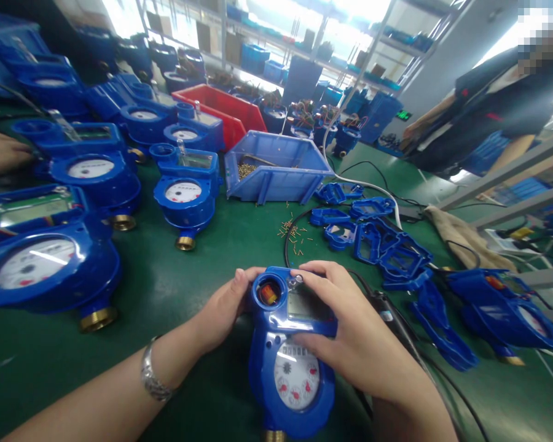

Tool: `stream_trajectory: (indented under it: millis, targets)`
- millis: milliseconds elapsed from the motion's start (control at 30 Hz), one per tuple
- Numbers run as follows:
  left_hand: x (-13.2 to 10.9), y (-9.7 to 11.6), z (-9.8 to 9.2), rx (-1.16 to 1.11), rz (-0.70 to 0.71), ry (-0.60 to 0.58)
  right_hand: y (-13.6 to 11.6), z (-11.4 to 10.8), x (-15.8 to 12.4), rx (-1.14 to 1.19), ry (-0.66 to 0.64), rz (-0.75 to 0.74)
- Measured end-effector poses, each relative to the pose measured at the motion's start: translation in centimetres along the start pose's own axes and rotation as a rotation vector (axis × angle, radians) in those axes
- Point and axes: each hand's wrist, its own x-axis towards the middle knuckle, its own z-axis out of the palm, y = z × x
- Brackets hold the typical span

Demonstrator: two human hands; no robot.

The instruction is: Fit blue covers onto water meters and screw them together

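Near edge of the green mat: we hold a blue water meter lying flat with its dial face up and its brass end towards us.
Left hand: clasped on the left side of the meter's upper housing, thumb against the rim of the round socket, the other fingers curled out of sight behind it.
Right hand: closed over the same housing from the right, fingers arched across its top edge, thumb just under the small display window.
Round socket: open at the top, with an orange-red part inside it.
Bracelet: silver, on our left wrist.
Black cable: runs along the mat beside our right hand; we cannot tell whether it touches the meter.
Loose brass screws: scattered on the mat beyond the meter, well apart from our fingers.
Blue bin: behind the screws, more brass pieces in its left corner.
Red bin: farther back, left of the blue bin.
Blue plastic covers: a heap to the right of the screws.
Other meters: stand in rows on our left, dials up.
Another person's hand: rests at the far left edge, by those meters.
Standing person: at the far right, in dark clothes.
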Motion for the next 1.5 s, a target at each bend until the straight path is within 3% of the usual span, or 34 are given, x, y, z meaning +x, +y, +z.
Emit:
stream_trajectory:
  millis: [133,267,467,867,1100,1233,1333,1400,1500]
  targets:
    - [0.0,0.2,-0.2,0.12,0.042,-0.073,0.2,-0.1,0.0,0.045,-0.011,0.017]
    - [0.1,1.0,-0.1,0.169,-0.037,-0.186,0.4,-0.4,0.1,0.079,-0.04,0.013]
    - [-0.1,1.8,0.0,0.205,-0.118,-0.199,0.7,-0.5,0.1,0.084,-0.024,0.004]
    - [-0.1,1.7,-0.6,0.177,-0.089,-0.253,0.4,0.2,0.3,0.089,0.054,-0.038]
    - [-0.3,1.7,-0.1,0.18,-0.066,-0.226,0.3,0.7,0.2,0.09,0.06,-0.027]
    - [-0.6,1.6,0.6,0.249,-0.001,-0.086,0.7,0.9,0.0,0.095,0.074,-0.029]
    - [-0.7,1.5,1.2,0.25,-0.033,-0.019,1.5,1.3,-0.1,0.294,0.082,-0.051]
    - [-0.7,1.6,1.4,0.244,-0.048,-0.019,2.0,1.9,0.1,0.571,0.171,0.073]
    - [-0.7,1.8,1.6,0.241,-0.051,-0.018,2.3,2.9,0.9,0.988,0.305,0.483]
